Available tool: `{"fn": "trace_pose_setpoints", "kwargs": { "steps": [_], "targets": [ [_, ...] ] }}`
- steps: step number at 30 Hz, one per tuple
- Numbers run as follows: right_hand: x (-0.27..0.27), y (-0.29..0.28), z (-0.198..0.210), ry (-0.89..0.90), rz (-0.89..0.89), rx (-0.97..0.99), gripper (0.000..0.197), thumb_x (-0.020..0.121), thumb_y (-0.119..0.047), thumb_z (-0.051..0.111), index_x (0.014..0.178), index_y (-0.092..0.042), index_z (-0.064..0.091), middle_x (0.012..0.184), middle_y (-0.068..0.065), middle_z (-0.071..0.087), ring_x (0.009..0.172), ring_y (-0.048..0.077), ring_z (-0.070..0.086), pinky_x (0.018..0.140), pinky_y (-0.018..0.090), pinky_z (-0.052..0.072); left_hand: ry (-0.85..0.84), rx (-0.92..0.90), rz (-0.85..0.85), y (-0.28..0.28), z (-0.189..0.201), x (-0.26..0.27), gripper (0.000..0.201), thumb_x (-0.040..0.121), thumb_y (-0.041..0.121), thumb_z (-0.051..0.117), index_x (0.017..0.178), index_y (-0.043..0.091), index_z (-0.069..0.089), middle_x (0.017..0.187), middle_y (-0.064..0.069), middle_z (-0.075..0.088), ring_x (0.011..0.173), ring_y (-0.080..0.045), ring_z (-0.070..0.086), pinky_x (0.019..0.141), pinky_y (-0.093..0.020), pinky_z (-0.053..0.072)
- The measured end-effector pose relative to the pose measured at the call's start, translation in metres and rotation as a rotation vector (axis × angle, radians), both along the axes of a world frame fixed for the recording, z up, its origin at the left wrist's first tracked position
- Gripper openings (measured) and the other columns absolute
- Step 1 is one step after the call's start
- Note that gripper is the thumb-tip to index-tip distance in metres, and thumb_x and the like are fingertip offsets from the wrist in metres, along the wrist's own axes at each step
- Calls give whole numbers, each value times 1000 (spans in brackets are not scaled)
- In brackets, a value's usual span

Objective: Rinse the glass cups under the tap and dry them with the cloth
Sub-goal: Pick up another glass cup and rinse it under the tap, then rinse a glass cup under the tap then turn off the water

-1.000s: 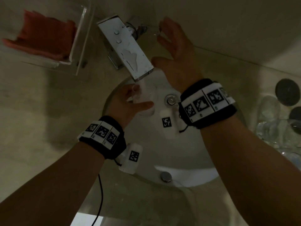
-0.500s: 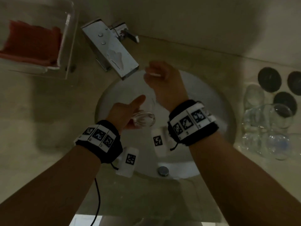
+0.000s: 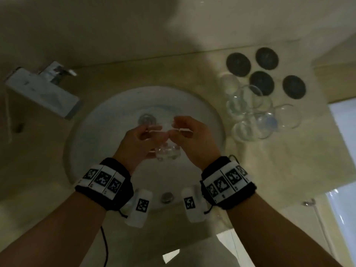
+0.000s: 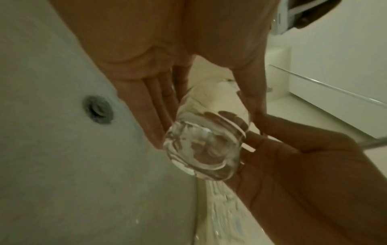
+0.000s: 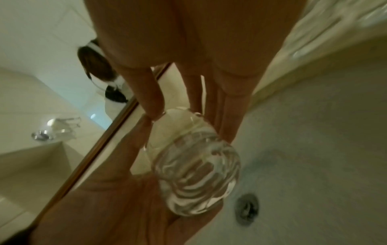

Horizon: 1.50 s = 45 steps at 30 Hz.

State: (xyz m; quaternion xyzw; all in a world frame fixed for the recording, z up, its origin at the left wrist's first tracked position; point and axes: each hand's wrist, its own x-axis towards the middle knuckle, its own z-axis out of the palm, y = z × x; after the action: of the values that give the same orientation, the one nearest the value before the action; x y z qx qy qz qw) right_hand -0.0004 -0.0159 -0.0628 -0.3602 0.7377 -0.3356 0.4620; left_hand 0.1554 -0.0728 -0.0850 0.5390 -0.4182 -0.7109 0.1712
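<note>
A clear ribbed glass cup (image 3: 167,153) is held over the white sink basin (image 3: 81,151), its thick base toward me. My left hand (image 3: 152,132) grips it from the left, fingers on one side and thumb on the other. My right hand (image 3: 179,129) pinches it from the right. In the left wrist view the glass cup (image 4: 199,149) sits between my left fingers (image 4: 150,119) and the right palm. In the right wrist view the glass cup (image 5: 194,167) lies under my right fingers (image 5: 153,99). The tap (image 3: 42,91) stands off to the left. No cloth is in view.
Several more clear glasses (image 3: 250,110) stand bunched on the counter right of the basin, with several round dark coasters (image 3: 262,82) behind them. The drain (image 3: 147,119) lies just beyond my hands. A wall rises behind the counter.
My left hand brought the glass away from under the tap to the middle of the basin. My right hand left the tap handle and took hold of the glass too.
</note>
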Motion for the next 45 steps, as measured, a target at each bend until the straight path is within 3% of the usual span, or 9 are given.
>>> {"fn": "trace_pose_setpoints", "kwargs": {
  "steps": [6, 11, 14, 21, 26, 31, 34, 38, 45],
  "targets": [
    [-78, 91, 14, -100, 4, -239, 66, 77, -4, 84, 134, -21, 57, 134, -4, 64, 128, 9, 60, 105, 39, 53, 142, -311, -326, 34, 5, -63, 77, 53, 11, 98, 120, 23, 61, 122, 6, 68, 112, -11, 68, 93, -31, 57],
    [-129, 139, 12, -122, -59, -349, 69, 64, -21, 89, 126, -26, 59, 127, -9, 66, 124, 9, 63, 101, 29, 54, 63, -488, -475, 70, 5, -114, 81, 54, 26, 99, 123, 34, 58, 120, 17, 65, 117, -8, 60, 91, -39, 55],
    [-153, 155, 0, -126, -63, -369, 70, 64, -12, 89, 127, -15, 59, 127, 0, 64, 123, 13, 63, 102, 32, 54, 75, -487, -465, 88, 0, -137, 80, 53, 23, 98, 122, 34, 59, 119, 17, 65, 116, -9, 61, 90, -41, 57],
    [-183, 165, -27, -129, -3, -402, 67, 68, -8, 91, 127, -5, 60, 125, 10, 62, 121, 18, 64, 101, 33, 54, -12, -606, -389, 112, -16, -155, 79, 56, 23, 99, 118, 44, 55, 123, 11, 58, 115, -6, 59, 85, -12, 51],
    [-198, 162, -31, -83, 54, -430, 60, 72, -21, 85, 125, -5, 62, 123, 10, 64, 118, 19, 65, 97, 32, 56, -49, -654, -409, 115, -18, -160, 84, 57, 24, 97, 128, 37, 53, 124, 13, 56, 117, 0, 56, 88, -9, 48],
    [-226, 145, -14, 119, -167, -487, 23, 84, -29, 73, 100, -16, 67, 94, -3, 70, 83, 7, 68, 73, 25, 56, -52, -664, -419, 105, -15, -148, 101, 50, 27, 100, 138, 26, 50, 129, 6, 56, 122, -9, 56, 90, -17, 51],
    [-251, 125, -9, 356, -291, -416, 53, 75, -28, 85, 118, -20, 55, 117, -3, 60, 99, 8, 61, 78, 23, 54, -17, -626, -343, 96, -9, -140, 109, 42, 37, 100, 138, 27, 49, 129, 6, 58, 121, -14, 58, 89, -22, 54],
    [-262, 97, -16, 391, -151, -230, 94, 67, -30, 92, 146, -21, 42, 144, -4, 51, 125, 9, 53, 96, 26, 51, 38, -588, -238, 87, -2, -137, 94, 47, 43, 93, 132, 31, 53, 126, 3, 62, 115, -18, 63, 87, -32, 56],
    [-254, 84, -14, 456, -193, -188, 81, 64, -48, 91, 133, -25, 55, 129, -10, 62, 110, 6, 63, 80, 18, 56, 90, -548, -14, 75, 12, -135, 39, 76, 35, 73, 114, 29, 65, 109, 3, 68, 94, -14, 69, 81, -29, 56]
  ]
}}
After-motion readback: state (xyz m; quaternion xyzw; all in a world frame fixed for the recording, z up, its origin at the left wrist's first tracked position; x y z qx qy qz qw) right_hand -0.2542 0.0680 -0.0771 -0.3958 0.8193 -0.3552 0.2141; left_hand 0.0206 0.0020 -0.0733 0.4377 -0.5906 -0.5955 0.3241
